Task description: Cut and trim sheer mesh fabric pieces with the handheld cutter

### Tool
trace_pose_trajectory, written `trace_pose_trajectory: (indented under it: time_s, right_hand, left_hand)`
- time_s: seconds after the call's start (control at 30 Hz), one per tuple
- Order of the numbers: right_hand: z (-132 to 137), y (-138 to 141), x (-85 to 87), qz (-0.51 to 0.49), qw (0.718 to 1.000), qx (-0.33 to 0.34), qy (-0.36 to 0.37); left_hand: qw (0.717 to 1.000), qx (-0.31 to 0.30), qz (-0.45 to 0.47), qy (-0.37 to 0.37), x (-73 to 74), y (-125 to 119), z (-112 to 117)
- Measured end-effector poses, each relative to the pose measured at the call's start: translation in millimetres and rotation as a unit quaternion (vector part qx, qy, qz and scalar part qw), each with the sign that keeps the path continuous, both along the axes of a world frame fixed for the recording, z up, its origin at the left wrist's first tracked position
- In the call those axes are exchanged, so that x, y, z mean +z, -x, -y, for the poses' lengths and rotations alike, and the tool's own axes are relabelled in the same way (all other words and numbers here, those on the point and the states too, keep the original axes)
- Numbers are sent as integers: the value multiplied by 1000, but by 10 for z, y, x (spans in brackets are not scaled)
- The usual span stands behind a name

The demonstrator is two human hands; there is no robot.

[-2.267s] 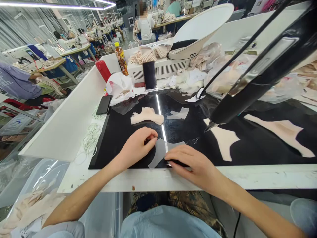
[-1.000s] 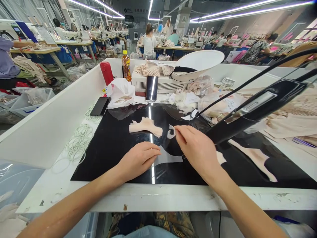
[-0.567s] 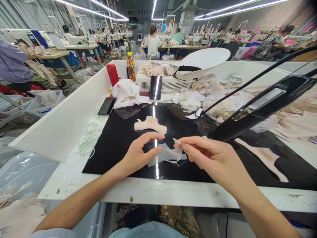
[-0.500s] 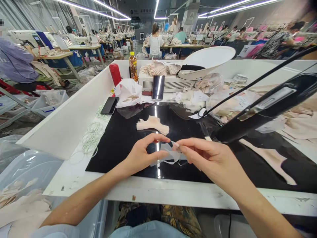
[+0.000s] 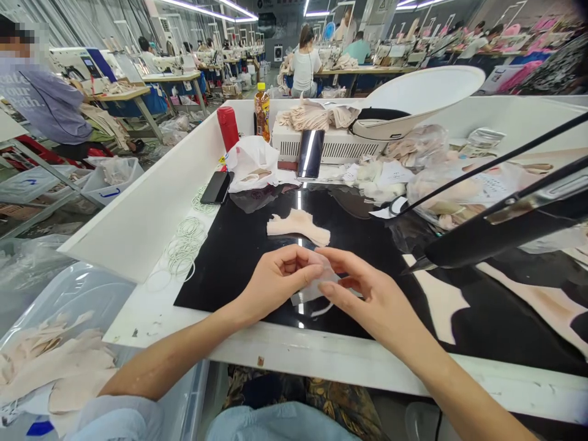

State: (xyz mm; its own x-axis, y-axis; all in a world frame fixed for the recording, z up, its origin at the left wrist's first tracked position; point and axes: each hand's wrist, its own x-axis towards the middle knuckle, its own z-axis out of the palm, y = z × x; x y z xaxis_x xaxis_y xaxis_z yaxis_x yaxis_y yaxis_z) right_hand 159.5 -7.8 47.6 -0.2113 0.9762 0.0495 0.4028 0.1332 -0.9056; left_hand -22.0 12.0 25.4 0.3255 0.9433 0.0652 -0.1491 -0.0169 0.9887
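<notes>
Behind, sewing tables (image 5: 177, 77); hands (image 5: 273, 278) (image 5: 372, 294) over black mat (image 5: 239, 257).

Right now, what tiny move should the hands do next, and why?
I'd probably have the right hand gently pinch the thin see-through piece. The left hand seems to be pinching it already, while the right thumb and forefinger stand apart beside it. The piece doesn't look flat, so a second pinch might help spread it out.

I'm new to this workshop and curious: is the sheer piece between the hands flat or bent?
Bent: the left hand pinches the sheer piece, whose lower edge curls.
</notes>
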Motion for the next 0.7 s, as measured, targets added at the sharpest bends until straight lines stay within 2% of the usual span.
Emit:
trace_pose_trajectory:
  time_s: [0.13, 0.27, 0.4, 0.7]
  right_hand:
    - [13, -24, -94, 4, 999, 29, 45]
    - [33, -161, -133, -10, 996, 0, 89]
    - [63, -299, -154, -25, 995, -37, 89]
    - [110, -493, -241, -28, 991, -71, 106]
  left_hand:
    - [1000, 21, 17, 0, 0, 3, -16]
    - [998, 16, 45, 39, -44, 12, -44]
    - [994, 14, 59, 86, -80, 5, -65]
    - [993, 43, 33, 104, -84, -15, -93]
